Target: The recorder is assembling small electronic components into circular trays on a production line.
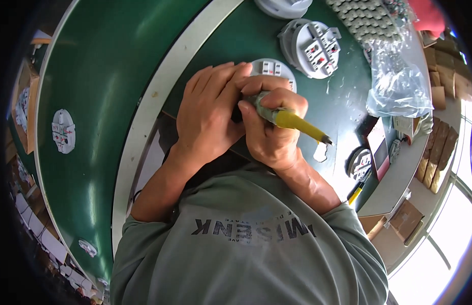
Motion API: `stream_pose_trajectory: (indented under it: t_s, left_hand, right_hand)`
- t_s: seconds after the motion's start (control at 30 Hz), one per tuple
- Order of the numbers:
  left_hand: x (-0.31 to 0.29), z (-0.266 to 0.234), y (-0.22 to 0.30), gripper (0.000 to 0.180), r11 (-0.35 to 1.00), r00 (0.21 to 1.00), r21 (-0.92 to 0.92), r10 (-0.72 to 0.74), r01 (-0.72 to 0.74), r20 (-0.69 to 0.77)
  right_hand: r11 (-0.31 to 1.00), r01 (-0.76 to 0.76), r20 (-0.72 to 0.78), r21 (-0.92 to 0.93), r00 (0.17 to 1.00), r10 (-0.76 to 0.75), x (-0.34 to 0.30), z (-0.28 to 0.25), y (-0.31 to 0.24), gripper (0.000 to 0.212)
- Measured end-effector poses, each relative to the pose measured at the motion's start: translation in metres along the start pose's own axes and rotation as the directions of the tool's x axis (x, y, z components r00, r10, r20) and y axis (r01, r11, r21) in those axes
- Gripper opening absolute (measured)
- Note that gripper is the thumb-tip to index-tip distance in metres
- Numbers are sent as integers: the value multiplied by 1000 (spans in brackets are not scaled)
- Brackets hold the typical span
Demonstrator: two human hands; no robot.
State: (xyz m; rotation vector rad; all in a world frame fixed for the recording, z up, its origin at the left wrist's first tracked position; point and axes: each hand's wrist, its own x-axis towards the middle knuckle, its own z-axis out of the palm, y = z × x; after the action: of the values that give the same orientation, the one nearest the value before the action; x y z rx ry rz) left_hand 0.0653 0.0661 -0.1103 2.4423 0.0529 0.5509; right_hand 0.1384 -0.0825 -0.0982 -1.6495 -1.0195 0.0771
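Below my hands lies a round white plastic plate (271,67) with small raised blocks, partly covered by them. My left hand (208,104) stretches its fingers forward together at the plate's left side. Its thumb is hidden beside the other hand. My right hand (274,119) is closed around a yellow-handled tool (299,123), which has a pale greenish grip and a dark end pointing to the lower right. The tool's working end is hidden, so its exact kind is unclear.
Stacked white round plates (317,48) lie ahead on the green table. A dark-rimmed round part (360,163) and another yellow-handled tool (356,194) are on the right. A clear plastic bag (400,89) sits farther right. Leftward, a green belt (101,101) carries a white plate (63,131).
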Motion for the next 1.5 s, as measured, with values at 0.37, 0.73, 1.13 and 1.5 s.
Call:
stream_pose_trajectory:
  t_s: [0.37,0.73,1.13,1.5]
  left_hand:
    - [7,-3,10,81,998,994,-51,-30,35,105]
    - [7,5,18,77,1000,994,-19,2,0,110]
    - [6,10,13,75,999,996,26,30,-32,83]
    - [20,22,14,73,997,997,-42,72,-71,28]
  right_hand:
    - [410,-867,-516,-284,498,697,-45,-144,-10,43]
    - [593,-701,-733,-396,630,257,2,-233,-27,20]
    - [507,-431,-359,-746,902,238,24,-354,163,24]
    - [806,-567,-631,-169,690,353,-14,-432,219,31]
